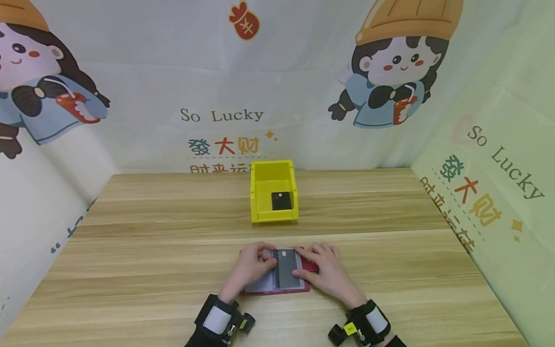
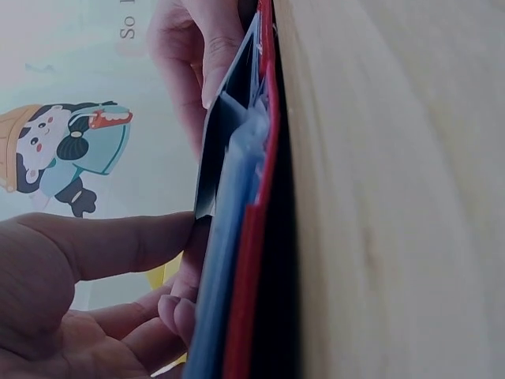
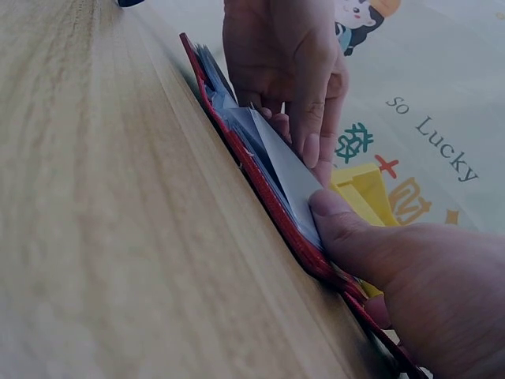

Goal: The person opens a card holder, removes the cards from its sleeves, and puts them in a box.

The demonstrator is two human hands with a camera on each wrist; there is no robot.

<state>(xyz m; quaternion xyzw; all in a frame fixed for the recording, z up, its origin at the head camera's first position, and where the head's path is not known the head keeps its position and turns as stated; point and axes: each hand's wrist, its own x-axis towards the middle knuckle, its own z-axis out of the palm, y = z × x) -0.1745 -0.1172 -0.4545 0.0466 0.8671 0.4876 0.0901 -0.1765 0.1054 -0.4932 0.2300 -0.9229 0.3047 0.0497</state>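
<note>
An open card holder [image 1: 260, 287] with a red cover and clear plastic sleeves lies on the table. On its right-hand page is a dark grey card [image 1: 287, 270], its left side tilted up from the sleeves in the wrist views. My left hand [image 1: 256, 262] pinches that raised edge, the thumb [image 2: 150, 241] right at the card's edge and the fingers behind it. My right hand [image 1: 325, 270] holds the card holder's right side. Its thumb [image 3: 335, 217] presses on the card near the right edge, and its index finger lies by the card's top corner.
Behind the card holder stands a yellow bin [image 1: 274, 217] with a black card [image 1: 282, 201] in it. Printed cloth [image 1: 303, 96] hangs around the back and sides of the wooden table [image 1: 151, 270].
</note>
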